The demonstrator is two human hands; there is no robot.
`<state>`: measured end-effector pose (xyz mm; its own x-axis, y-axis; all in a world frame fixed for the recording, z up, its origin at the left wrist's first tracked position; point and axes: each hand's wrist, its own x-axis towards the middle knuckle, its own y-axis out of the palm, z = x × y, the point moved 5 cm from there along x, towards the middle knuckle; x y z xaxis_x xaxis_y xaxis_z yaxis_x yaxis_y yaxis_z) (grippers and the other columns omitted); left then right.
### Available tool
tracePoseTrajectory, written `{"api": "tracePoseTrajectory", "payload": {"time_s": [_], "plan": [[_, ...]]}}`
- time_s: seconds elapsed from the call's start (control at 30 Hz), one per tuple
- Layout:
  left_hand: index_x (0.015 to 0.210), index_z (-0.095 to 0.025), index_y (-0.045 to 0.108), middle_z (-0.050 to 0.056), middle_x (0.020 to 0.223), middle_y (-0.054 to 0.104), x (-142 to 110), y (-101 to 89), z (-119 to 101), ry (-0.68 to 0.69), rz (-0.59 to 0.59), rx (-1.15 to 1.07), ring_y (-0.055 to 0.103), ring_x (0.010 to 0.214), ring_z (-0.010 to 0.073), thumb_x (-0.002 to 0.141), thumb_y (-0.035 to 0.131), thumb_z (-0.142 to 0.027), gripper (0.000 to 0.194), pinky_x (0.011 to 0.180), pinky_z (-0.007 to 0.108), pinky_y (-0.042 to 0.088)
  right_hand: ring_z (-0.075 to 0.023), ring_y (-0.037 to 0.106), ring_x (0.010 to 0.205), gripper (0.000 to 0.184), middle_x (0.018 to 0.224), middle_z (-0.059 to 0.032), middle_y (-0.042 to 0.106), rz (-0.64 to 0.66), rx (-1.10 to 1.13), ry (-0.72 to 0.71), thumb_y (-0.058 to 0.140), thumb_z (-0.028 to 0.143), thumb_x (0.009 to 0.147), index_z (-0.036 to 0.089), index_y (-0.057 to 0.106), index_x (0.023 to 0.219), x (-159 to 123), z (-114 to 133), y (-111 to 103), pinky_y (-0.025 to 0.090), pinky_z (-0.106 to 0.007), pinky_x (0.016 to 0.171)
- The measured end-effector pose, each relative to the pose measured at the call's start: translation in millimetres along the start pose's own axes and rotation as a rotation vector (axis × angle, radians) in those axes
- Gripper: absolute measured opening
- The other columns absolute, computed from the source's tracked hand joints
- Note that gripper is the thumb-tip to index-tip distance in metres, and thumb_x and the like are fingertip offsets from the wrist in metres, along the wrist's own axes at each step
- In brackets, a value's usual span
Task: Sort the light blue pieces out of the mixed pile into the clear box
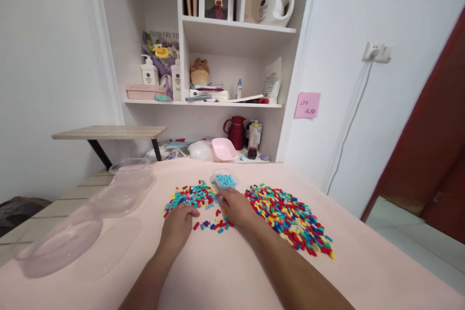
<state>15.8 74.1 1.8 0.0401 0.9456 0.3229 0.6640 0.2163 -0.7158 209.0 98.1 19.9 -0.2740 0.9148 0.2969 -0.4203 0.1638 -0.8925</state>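
Observation:
My left hand (177,225) is at the near edge of a small pile of mixed plastic pieces (198,196), many of them light blue. Its fingers curl in, and whatever they may hold is hidden. My right hand (237,207) reaches to the right side of that pile, just in front of a clear tub (217,185) with light blue pieces (225,180) in it. The fingers of this hand are bent together; I cannot make out what is in them. Between my wrists lies a loose row of red, blue and yellow pieces (214,226).
A larger mixed-colour pile (290,220) spreads to the right of my right arm. Several clear plastic containers (60,235) and a clear flat lid (109,247) stand along the left. At the back are a pink tray (224,149), a red jug (237,133) and a bottle (253,143).

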Motion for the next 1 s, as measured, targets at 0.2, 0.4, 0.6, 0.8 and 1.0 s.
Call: {"api": "tracePoseTrajectory", "payload": {"time_s": [0.2,0.4,0.6,0.8,1.0], "plan": [[0.076,-0.021,0.072,0.003,0.095,0.071,1,0.0,-1,0.002,0.0,0.018,0.063,0.096,0.0168,0.077,0.041,-0.001,0.037,0.091,0.033,0.046,-0.021,0.061,0.091,0.019,0.103,-0.0063,0.067,-0.026,-0.083,0.072,0.056,0.029,0.085,0.024,0.071,0.094,11,2,5,0.041,-0.028,0.071],[0.078,-0.021,0.073,0.002,0.094,0.072,0,-0.4,-1,0.008,0.003,0.033,0.064,0.095,0.0159,0.077,0.041,-0.001,0.038,0.091,0.032,0.046,-0.0179,0.062,0.084,0.015,0.096,-0.0021,0.067,-0.056,-0.066,0.041,0.058,0.02,0.081,0.026,0.072,0.084,7,8,0,0.038,-0.026,0.065],[0.076,-0.021,0.073,0.002,0.095,0.071,0,0.4,-1,0.007,0.002,0.03,0.064,0.096,0.0163,0.077,0.041,-0.002,0.038,0.091,0.032,0.046,-0.0142,0.059,0.074,0.017,0.084,-0.0007,0.062,-0.467,0.186,-0.016,0.056,0.028,0.087,0.027,0.072,0.093,6,-8,-38,0.041,-0.024,0.067],[0.074,-0.022,0.073,0.002,0.095,0.072,1,1.2,1,0.011,0.001,0.03,0.064,0.096,0.0161,0.076,0.041,-0.002,0.038,0.092,0.031,0.046,-0.0148,0.058,0.068,0.026,0.088,-0.0016,0.064,-0.587,0.278,0.08,0.052,0.028,0.087,0.025,0.07,0.106,17,-39,-39,0.044,-0.027,0.067],[0.078,-0.022,0.074,0.002,0.094,0.072,1,-1.6,0,0.021,0.003,0.029,0.065,0.096,0.0174,0.076,0.041,-0.006,0.037,0.091,0.033,0.048,-0.0161,0.061,0.075,0.032,0.097,-0.0043,0.067,-0.557,0.404,0.025,0.045,0.024,0.088,0.022,0.067,0.112,16,-40,-40,0.048,-0.029,0.075]]}}
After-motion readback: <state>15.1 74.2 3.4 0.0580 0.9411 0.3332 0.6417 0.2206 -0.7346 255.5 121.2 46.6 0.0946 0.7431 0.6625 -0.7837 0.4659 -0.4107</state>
